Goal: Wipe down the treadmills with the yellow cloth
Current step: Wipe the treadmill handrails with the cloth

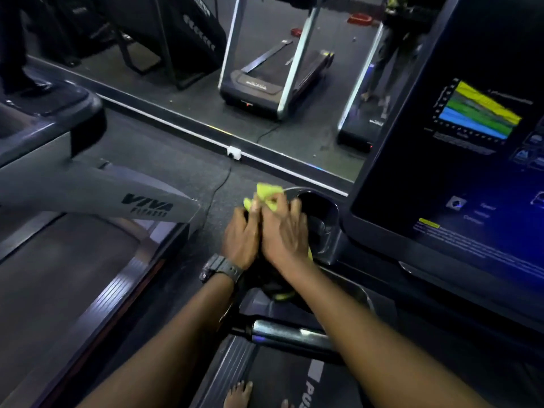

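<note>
I stand on a treadmill whose dark console (459, 172) with a lit screen fills the right side. Both hands meet at the console's left cup-holder tray (321, 213). The yellow cloth (269, 194) is bunched there, sticking out above the fingers, and a bit of it shows below the palms. My right hand (284, 231) grips the cloth against the tray's edge. My left hand (241, 240), with a black watch on the wrist, lies beside it with fingers curled on the cloth.
A chrome handrail (291, 334) crosses below my arms. A second treadmill, grey and marked VIVA (97, 195), stands on the left. A mirror wall (265, 83) ahead reflects more treadmills. A power cable (220, 187) runs across the dark floor. My bare foot (238, 393) rests on the side rail.
</note>
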